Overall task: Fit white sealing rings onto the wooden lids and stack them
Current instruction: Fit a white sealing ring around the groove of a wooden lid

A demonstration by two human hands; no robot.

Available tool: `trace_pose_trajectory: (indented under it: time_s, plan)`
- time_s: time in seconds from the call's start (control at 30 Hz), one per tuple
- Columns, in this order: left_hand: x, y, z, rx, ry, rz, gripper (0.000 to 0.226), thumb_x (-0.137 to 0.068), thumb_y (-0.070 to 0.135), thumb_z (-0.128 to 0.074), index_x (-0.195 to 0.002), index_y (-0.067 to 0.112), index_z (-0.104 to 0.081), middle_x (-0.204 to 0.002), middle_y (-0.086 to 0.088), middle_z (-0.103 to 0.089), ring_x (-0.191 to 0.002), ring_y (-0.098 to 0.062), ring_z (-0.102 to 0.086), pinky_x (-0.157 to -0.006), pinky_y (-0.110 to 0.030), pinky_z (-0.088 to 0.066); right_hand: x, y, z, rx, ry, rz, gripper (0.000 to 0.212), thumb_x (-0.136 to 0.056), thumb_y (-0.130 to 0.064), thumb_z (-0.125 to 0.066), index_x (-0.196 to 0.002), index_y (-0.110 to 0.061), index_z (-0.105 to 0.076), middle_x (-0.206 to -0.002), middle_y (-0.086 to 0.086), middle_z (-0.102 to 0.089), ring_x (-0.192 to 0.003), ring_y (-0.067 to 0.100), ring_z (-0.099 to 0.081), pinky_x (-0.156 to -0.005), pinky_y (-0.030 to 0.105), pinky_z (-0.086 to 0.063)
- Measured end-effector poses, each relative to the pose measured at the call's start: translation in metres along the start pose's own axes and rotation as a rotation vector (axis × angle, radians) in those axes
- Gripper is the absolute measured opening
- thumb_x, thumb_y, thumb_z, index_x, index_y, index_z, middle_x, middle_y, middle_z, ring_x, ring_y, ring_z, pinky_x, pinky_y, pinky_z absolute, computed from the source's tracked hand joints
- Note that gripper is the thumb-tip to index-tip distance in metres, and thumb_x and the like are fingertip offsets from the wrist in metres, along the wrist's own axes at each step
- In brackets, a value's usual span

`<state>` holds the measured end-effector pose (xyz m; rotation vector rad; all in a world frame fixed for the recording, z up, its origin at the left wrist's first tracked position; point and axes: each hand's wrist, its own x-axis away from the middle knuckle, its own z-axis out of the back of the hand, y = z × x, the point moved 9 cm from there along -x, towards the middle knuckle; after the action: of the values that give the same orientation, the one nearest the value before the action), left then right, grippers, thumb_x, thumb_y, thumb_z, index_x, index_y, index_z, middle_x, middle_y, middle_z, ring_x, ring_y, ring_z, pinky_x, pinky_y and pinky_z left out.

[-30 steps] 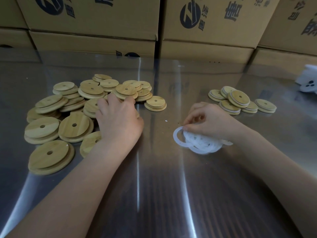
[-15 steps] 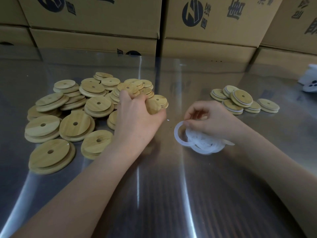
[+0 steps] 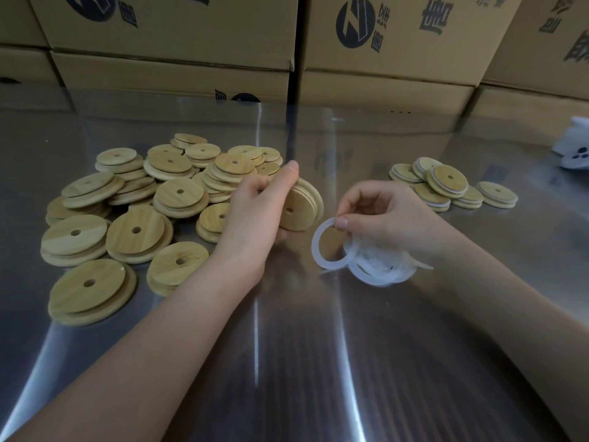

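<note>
A loose pile of bare wooden lids (image 3: 134,199) with centre holes lies on the left of the steel table. My left hand (image 3: 258,212) grips a small stack of wooden lids (image 3: 301,207) on edge, lifted just right of the pile. My right hand (image 3: 382,218) pinches one white sealing ring (image 3: 331,244) at its top; the ring hangs tilted above a heap of white rings (image 3: 382,266) under that hand. A group of lids with white rings fitted (image 3: 446,189) sits at the right, some stacked.
Cardboard boxes (image 3: 178,36) line the table's far edge. A white object (image 3: 573,148) lies at the far right edge. The reflective steel table (image 3: 302,362) stretches toward me between my forearms.
My left hand left the lid pile, moved right and lifted a few lids on edge. My right hand raised one ring off the heap.
</note>
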<state>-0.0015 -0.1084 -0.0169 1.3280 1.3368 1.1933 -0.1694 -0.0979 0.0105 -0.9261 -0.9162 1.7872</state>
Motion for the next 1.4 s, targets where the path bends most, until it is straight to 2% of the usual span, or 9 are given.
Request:
trace_pose_trajectory:
  time_s: [0.17,0.33,0.5,0.67,0.83,0.9,1.0,1.1,1.4]
  plan:
    - [0.004,-0.009,-0.012,0.138,-0.144,0.109,0.041,-0.091,0.05,-0.058,-0.097,0.011,-0.07,-0.099,-0.013,-0.075,-0.086,-0.023,-0.074,-0.062,-0.039,-0.06,0.001,-0.004,-0.004,-0.083,-0.019,0.009,0.007,-0.079,-0.013,-0.075,-0.077,-0.019,-0.071,-0.081,0.014,-0.069,-0.078,0.027,-0.064,-0.078,0.045,-0.054]
    - [0.007,-0.012,-0.017,0.206,-0.204,0.154,0.045,-0.088,0.055,-0.057,-0.096,0.012,-0.07,-0.091,-0.009,-0.077,-0.083,-0.024,-0.075,-0.059,-0.037,-0.06,0.001,-0.01,-0.006,-0.13,-0.034,0.03,0.008,-0.08,-0.01,-0.075,-0.077,-0.016,-0.07,-0.078,0.004,-0.07,-0.07,0.015,-0.064,-0.064,0.025,-0.052]
    - [0.008,-0.016,-0.019,0.242,-0.243,0.171,0.043,-0.088,0.052,-0.058,-0.08,0.014,-0.077,-0.091,-0.013,-0.076,-0.083,-0.027,-0.075,-0.059,-0.038,-0.061,0.003,-0.016,-0.005,-0.163,-0.001,0.064,0.008,-0.077,-0.016,-0.075,-0.078,-0.011,-0.069,-0.073,0.001,-0.068,-0.062,0.012,-0.058,-0.057,0.023,-0.049]
    - [0.008,-0.019,-0.024,0.207,-0.3,0.194,0.046,-0.092,0.051,-0.053,-0.107,0.011,-0.069,-0.096,-0.012,-0.076,-0.088,-0.025,-0.074,-0.065,-0.038,-0.061,0.002,-0.017,0.002,-0.158,0.104,0.094,0.007,-0.083,-0.006,-0.072,-0.079,-0.01,-0.067,-0.067,-0.002,-0.065,-0.055,0.014,-0.054,-0.056,0.023,-0.048]
    - [0.013,-0.021,-0.034,0.154,-0.383,0.21,0.056,-0.082,0.058,-0.057,-0.112,0.012,-0.068,-0.102,-0.011,-0.075,-0.094,-0.024,-0.073,-0.075,-0.039,-0.061,0.002,-0.015,0.007,-0.154,0.176,0.087,0.007,-0.083,-0.007,-0.072,-0.079,-0.012,-0.069,-0.068,0.0,-0.066,-0.053,0.016,-0.055,-0.054,0.023,-0.048]
    - [0.014,-0.019,-0.037,0.125,-0.408,0.193,0.05,-0.08,0.051,-0.063,-0.112,0.013,-0.069,-0.103,-0.01,-0.075,-0.095,-0.023,-0.073,-0.08,-0.039,-0.06,0.002,-0.013,0.009,-0.155,0.192,0.078,0.005,-0.083,-0.008,-0.072,-0.08,-0.011,-0.069,-0.069,0.003,-0.066,-0.053,0.016,-0.055,-0.052,0.024,-0.048]
    - [0.014,-0.019,-0.038,0.089,-0.422,0.163,0.031,-0.085,0.019,-0.071,-0.116,0.015,-0.069,-0.106,-0.008,-0.074,-0.098,-0.02,-0.072,-0.081,-0.036,-0.06,0.001,-0.011,0.01,-0.144,0.203,0.071,0.004,-0.084,-0.006,-0.071,-0.081,-0.008,-0.07,-0.071,0.008,-0.065,-0.053,0.016,-0.055,-0.051,0.025,-0.048]
    - [0.013,-0.02,-0.038,0.076,-0.424,0.142,0.036,-0.084,-0.002,-0.068,-0.115,0.017,-0.068,-0.106,-0.008,-0.074,-0.099,-0.02,-0.072,-0.08,-0.035,-0.06,0.001,-0.01,0.009,-0.141,0.209,0.067,0.005,-0.084,-0.006,-0.072,-0.08,-0.009,-0.07,-0.07,0.008,-0.065,-0.053,0.013,-0.055,-0.05,0.023,-0.048]
    - [0.015,-0.02,-0.044,-0.014,-0.457,0.096,0.034,-0.092,0.0,-0.059,-0.113,0.026,-0.068,-0.103,-0.003,-0.075,-0.099,-0.016,-0.071,-0.081,-0.031,-0.06,0.0,-0.011,0.011,-0.104,0.238,0.095,0.008,-0.084,-0.007,-0.073,-0.079,-0.013,-0.07,-0.074,0.003,-0.068,-0.063,0.01,-0.061,-0.054,0.021,-0.048]
